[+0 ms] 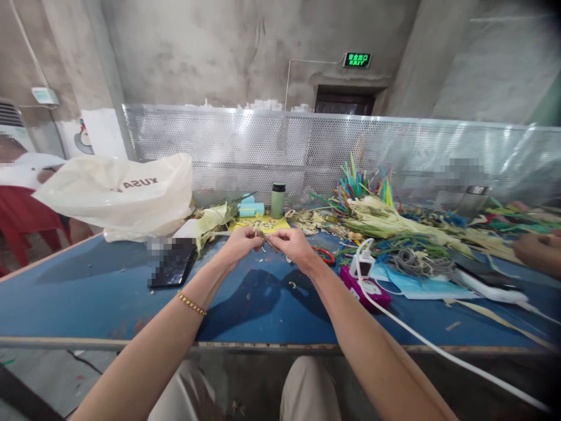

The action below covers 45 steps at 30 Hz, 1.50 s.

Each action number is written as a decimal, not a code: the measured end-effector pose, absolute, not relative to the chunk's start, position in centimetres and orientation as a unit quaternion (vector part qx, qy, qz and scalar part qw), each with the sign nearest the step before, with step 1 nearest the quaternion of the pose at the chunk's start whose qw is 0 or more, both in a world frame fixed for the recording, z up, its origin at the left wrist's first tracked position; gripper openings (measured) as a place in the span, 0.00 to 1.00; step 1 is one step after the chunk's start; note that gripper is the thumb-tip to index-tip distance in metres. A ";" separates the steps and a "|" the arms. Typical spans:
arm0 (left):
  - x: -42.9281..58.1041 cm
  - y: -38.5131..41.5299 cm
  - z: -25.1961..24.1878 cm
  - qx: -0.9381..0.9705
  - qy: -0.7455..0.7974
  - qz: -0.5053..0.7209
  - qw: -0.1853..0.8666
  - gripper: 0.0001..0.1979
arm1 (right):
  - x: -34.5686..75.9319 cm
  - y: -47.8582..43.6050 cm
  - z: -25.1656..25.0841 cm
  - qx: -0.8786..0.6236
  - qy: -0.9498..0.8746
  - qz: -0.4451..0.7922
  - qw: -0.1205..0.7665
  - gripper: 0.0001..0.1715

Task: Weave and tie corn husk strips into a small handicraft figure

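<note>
While both forearms reach in over the long blue surface (131,310), the left hand (242,244) and the right hand (291,244) come nearly together, thumbs and fingertips pinching a small, greenish-brown fibrous piece (262,235) between them; its finer details are too small to tell. Just beyond it lies a flat yellow sheet (281,224) strewn with pale scraps, with a green cylindrical bottle with a black cap (277,202) upright behind. To the left are a pale green papery husk (213,222), a flat black glossy device (179,270) and a large cream bag with dark lettering (109,199). Right of the right forearm, a white plug adapter (363,266) sits on a purple power strip (380,296), near a tangled grey cord (407,263). Farther right, another person's hand (538,255) shows at the edge. A perforated metal panel (210,140) stands behind everything.
</note>
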<state>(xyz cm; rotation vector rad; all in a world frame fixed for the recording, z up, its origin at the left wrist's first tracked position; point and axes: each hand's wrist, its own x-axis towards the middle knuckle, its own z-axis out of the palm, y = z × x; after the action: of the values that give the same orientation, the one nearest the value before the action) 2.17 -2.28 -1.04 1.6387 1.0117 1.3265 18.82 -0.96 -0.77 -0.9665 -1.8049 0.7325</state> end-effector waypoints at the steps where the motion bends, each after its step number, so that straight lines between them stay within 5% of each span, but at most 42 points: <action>1: 2.2 -2.3 -1.0 0.650 0.401 0.522 0.379 0.04 | 18.8 -1.1 -0.8 -0.393 -0.739 0.300 0.457 0.15; 17: 2.3 -2.0 -1.3 0.673 0.397 0.522 0.344 0.06 | 18.5 -1.3 -0.8 -0.407 -0.737 0.298 0.449 0.08; 26: 2.2 -2.4 -1.1 0.651 0.393 0.534 0.370 0.13 | 18.0 -1.9 -0.6 -0.388 -0.696 0.356 0.488 0.10; 31: 2.4 -2.8 -0.8 0.641 0.379 0.528 0.408 0.21 | 17.9 -1.8 -0.6 -0.397 -0.724 0.285 0.488 0.09; 45: 2.2 -2.2 -1.2 0.622 0.402 0.535 0.406 0.07 | 17.8 -1.2 -1.2 -0.395 -0.739 0.223 0.497 0.07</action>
<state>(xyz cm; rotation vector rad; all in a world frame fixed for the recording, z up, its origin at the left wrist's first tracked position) 2.22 -2.21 -1.17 1.5703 1.0133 1.3510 17.80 -1.16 -1.19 -0.9575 -1.7900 0.5394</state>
